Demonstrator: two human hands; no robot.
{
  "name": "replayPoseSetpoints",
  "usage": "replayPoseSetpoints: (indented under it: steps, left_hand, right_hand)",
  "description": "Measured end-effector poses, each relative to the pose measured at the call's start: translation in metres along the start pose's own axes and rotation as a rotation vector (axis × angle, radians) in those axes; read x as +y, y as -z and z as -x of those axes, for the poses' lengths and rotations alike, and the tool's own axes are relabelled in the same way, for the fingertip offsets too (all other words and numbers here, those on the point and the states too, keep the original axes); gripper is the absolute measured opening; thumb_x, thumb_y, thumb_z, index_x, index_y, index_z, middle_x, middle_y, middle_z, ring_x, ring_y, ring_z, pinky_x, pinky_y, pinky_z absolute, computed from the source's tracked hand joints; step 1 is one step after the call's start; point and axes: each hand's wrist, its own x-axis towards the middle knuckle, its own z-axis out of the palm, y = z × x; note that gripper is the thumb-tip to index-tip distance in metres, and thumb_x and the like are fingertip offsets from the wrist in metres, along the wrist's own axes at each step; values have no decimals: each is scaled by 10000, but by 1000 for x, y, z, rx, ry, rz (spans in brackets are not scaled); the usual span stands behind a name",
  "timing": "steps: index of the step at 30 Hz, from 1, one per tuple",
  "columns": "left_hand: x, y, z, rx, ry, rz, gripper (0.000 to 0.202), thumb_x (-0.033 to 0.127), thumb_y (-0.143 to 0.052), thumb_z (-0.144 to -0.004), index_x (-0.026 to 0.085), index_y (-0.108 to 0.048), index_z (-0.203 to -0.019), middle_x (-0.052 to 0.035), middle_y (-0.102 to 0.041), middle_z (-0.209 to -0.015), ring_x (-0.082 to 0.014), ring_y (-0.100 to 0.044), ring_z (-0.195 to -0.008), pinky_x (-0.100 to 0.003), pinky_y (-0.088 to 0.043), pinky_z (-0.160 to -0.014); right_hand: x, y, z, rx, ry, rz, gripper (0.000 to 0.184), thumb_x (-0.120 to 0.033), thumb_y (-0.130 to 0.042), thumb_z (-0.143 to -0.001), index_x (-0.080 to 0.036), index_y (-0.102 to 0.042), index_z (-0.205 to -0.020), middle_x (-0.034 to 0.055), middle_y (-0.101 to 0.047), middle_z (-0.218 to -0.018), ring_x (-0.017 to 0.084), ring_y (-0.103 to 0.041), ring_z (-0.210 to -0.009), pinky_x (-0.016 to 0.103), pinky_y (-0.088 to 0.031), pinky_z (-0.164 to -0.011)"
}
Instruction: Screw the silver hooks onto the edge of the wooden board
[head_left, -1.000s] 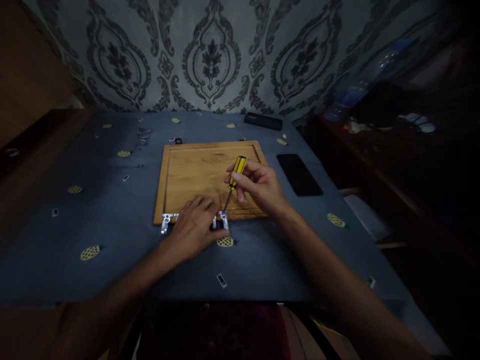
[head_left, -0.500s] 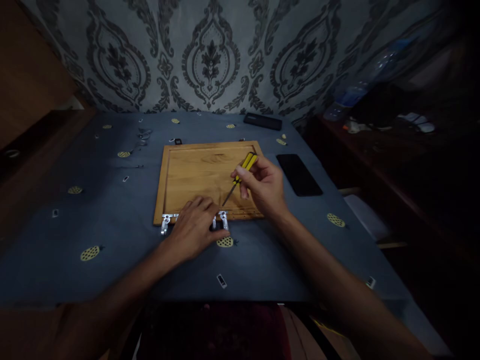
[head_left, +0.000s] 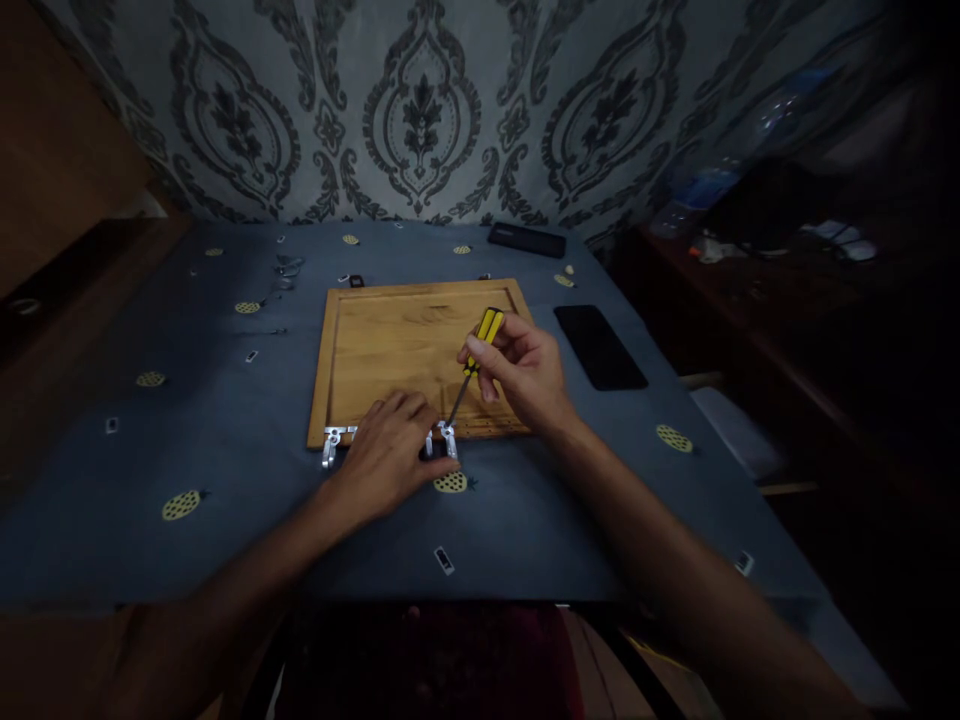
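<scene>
A wooden board [head_left: 390, 340] lies on a blue-grey cloth. A metal bracket [head_left: 334, 440] sits at the board's near edge, with a second metal end [head_left: 448, 438] showing to the right of my left hand. My left hand [head_left: 390, 455] lies flat over this metal part, fingers spread and pressing down. My right hand [head_left: 525, 370] is closed on a yellow-and-black screwdriver [head_left: 480, 345]. The tool's tip points down at the right metal end.
A dark phone [head_left: 600, 345] lies right of the board, and a black case [head_left: 526, 240] sits at the back. Small parts [head_left: 285, 270] are scattered at the back left. A small label [head_left: 444, 560] lies near the front edge. A dark side table [head_left: 750, 280] stands at the right.
My right hand tipped the screwdriver away from the bracket half a second ago, then brought its tip back down to the right metal end. My left hand has stayed in place.
</scene>
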Motion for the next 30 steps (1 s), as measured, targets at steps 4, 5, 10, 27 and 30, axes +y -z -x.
replayPoseSetpoints:
  steps: [4,5,10,27,30]
  left_hand:
    - [-1,-2,1,23,-4,-2,357,484,-739,-873,187,-615,-1028,-61,-653,-1112,-277,-572,-1075,-404,-465,-899]
    - [-1,-2,1,26,-5,-1,360,485,-737,-875,187,-613,-1035,-60,-653,-1117,-277,-572,-1074,-403,-464,-897]
    - [-1,-2,1,13,1,1,381,485,-751,-862,181,-619,-1050,-65,-654,-1125,-284,-573,-1079,-403,-462,-891]
    - [1,1,0,-14,8,-4,371,489,-724,-884,183,-615,-1062,-70,-650,-1116,-285,-567,-1093,-408,-457,-904]
    - [1,3,0,-34,17,-2,354,475,-736,-879,189,-616,-1051,-65,-650,-1124,-281,-564,-1094,-400,-452,-902]
  right_hand:
    - [2,0,0,-11,-4,5,396,-542,-794,-787,-201,-592,-808,-26,-691,-754,33,-480,-351,193,-356,-323]
    - [2,0,0,-12,-5,9,400,-544,-796,-784,-201,-591,-807,-25,-692,-757,34,-484,-355,193,-359,-325]
    - [0,-2,1,-17,-9,24,408,-539,-805,-775,-195,-586,-796,-29,-671,-748,35,-499,-363,191,-379,-331]
    - [-13,5,0,-85,-78,8,380,-505,-839,-747,-173,-699,-866,-14,-681,-777,45,-554,-407,197,-440,-391]
    - [-9,5,-2,-75,-55,-10,387,-504,-852,-729,-171,-670,-804,-12,-691,-773,38,-542,-394,185,-425,-368]
